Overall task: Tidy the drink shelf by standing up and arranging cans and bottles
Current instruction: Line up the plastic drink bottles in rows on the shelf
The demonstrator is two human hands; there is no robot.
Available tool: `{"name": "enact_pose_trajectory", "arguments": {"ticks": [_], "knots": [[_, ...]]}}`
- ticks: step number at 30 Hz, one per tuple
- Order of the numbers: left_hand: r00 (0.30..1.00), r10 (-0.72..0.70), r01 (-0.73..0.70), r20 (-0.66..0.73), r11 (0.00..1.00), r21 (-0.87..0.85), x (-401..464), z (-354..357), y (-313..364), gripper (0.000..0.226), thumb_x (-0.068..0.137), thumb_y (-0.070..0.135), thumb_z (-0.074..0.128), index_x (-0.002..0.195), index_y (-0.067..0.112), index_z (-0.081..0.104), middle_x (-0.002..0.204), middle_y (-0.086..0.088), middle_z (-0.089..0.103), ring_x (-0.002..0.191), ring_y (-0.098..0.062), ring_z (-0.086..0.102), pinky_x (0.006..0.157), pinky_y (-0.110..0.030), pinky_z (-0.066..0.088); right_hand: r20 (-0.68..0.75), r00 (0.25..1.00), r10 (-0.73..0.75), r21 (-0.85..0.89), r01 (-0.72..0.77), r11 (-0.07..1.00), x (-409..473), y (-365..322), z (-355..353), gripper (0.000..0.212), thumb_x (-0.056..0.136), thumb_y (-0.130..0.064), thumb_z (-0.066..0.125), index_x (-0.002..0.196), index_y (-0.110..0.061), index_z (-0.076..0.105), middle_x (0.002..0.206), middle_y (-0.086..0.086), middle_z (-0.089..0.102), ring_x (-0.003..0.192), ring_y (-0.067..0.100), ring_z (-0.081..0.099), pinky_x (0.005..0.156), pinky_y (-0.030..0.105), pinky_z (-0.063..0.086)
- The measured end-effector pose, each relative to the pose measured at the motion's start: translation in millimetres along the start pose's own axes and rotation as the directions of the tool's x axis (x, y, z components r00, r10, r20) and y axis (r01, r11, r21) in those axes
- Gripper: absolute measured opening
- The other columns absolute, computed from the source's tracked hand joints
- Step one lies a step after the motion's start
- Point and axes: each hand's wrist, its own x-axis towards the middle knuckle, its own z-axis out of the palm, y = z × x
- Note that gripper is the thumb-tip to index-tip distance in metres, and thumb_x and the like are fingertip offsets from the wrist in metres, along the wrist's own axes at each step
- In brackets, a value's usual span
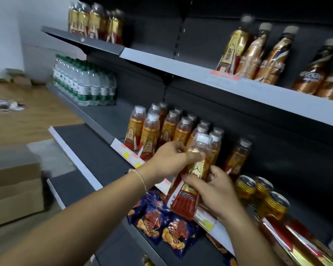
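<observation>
Both hands hold one gold-and-red energy drink bottle (195, 166) with a white cap, tilted slightly in front of the middle shelf (123, 148). My left hand (171, 160) grips its upper body, thumb across the front. My right hand (211, 192) grips its lower body from the right. Behind it, several matching bottles (152, 131) stand upright in rows on that shelf. One more bottle (237, 156) stands alone to the right. Gold cans (273, 202) stand at the far right.
The upper shelf (181, 68) holds gold bottles (258, 52). Green-labelled water bottles (85, 83) stand at the left. Blue snack bags (161, 219) lie on the lower shelf. Cardboard boxes (13, 189) sit on the floor at the left. A red and gold pack (288, 242) lies bottom right.
</observation>
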Motion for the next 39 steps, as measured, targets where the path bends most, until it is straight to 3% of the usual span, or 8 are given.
{"name": "enact_pose_trajectory", "arguments": {"ticks": [8,12,15,20,23,29,34,39], "knots": [[0.998,-0.024,0.023,0.057,1.0,0.011,71,-30,-11,0.033,0.074,0.033,0.082,0.103,0.021,0.069,0.099,0.002,0.074,0.093,-0.012,0.069,0.076,-0.023,0.055,-0.123,0.992,-0.027,-0.145,0.009,0.989,88,16,30,0.067,0.045,-0.05,0.08,0.106,-0.033,0.06,0.097,-0.008,0.075,0.09,0.015,0.073,0.084,0.046,0.06],[0.995,-0.054,0.053,0.079,0.998,0.021,93,-39,-25,0.032,0.081,0.032,0.078,0.11,0.02,0.068,0.107,0.002,0.072,0.1,-0.011,0.068,0.09,-0.026,0.054,-0.177,0.983,-0.053,-0.209,0.015,0.978,120,26,50,0.064,0.057,-0.042,0.079,0.114,-0.037,0.051,0.111,-0.009,0.066,0.103,0.018,0.064,0.093,0.045,0.056],[0.995,-0.062,0.061,0.081,0.998,0.011,107,-45,-34,0.012,0.085,0.032,0.074,0.094,0.029,0.068,0.096,0.011,0.072,0.082,0.006,0.067,0.066,-0.007,0.05,-0.238,0.969,-0.071,-0.268,0.005,0.964,137,35,62,0.073,0.065,-0.041,0.081,0.129,-0.032,0.048,0.122,-0.004,0.063,0.112,0.022,0.061,0.097,0.043,0.054],[0.996,-0.066,0.062,0.059,0.996,0.058,125,-61,-40,0.021,0.092,0.011,0.052,0.099,0.004,0.071,0.107,-0.019,0.07,0.102,-0.029,0.065,0.093,-0.042,0.052,-0.315,0.948,-0.053,-0.282,-0.04,0.959,165,47,75,0.078,0.071,-0.035,0.085,0.137,-0.022,0.047,0.128,0.003,0.06,0.119,0.027,0.057,0.101,0.045,0.051],[0.991,-0.088,0.08,0.098,0.993,0.086,134,-72,-53,0.023,0.084,0.001,0.044,0.09,0.001,0.067,0.106,-0.036,0.064,0.102,-0.048,0.062,0.09,-0.056,0.05,-0.369,0.927,-0.074,-0.311,-0.048,0.949,177,53,84,0.072,0.07,-0.036,0.087,0.132,-0.022,0.052,0.119,-0.002,0.062,0.114,0.027,0.059,0.096,0.04,0.05],[0.977,-0.039,-0.015,0.211,0.968,0.25,151,-98,-75,0.048,0.058,0.022,0.042,0.094,0.01,0.072,0.099,-0.005,0.072,0.095,-0.021,0.067,0.09,-0.04,0.056,-0.434,0.899,-0.059,-0.325,-0.095,0.941,196,60,101,0.067,0.072,-0.037,0.088,0.129,-0.028,0.053,0.118,-0.002,0.067,0.113,0.022,0.062,0.097,0.044,0.052],[0.953,0.06,-0.154,0.296,0.939,0.307,166,-122,-88,0.019,0.069,0.022,0.051,0.07,0.028,0.069,0.08,0.01,0.071,0.08,-0.005,0.066,0.077,-0.028,0.057,-0.496,0.864,-0.09,-0.387,-0.127,0.913,200,65,111,0.077,0.076,-0.042,0.084,0.141,-0.026,0.047,0.132,0.002,0.057,0.121,0.025,0.057,0.103,0.05,0.049],[0.939,0.138,-0.296,0.315,0.793,0.533,166,-138,-107,0.024,0.079,0.024,0.046,0.064,0.011,0.06,0.064,-0.002,0.062,0.065,-0.022,0.06,0.053,-0.032,0.048,-0.564,0.817,-0.121,-0.402,-0.144,0.904,200,71,125,0.085,0.076,-0.045,0.083,0.147,-0.023,0.042,0.141,0.005,0.048,0.127,0.027,0.052,0.104,0.053,0.048]]}}
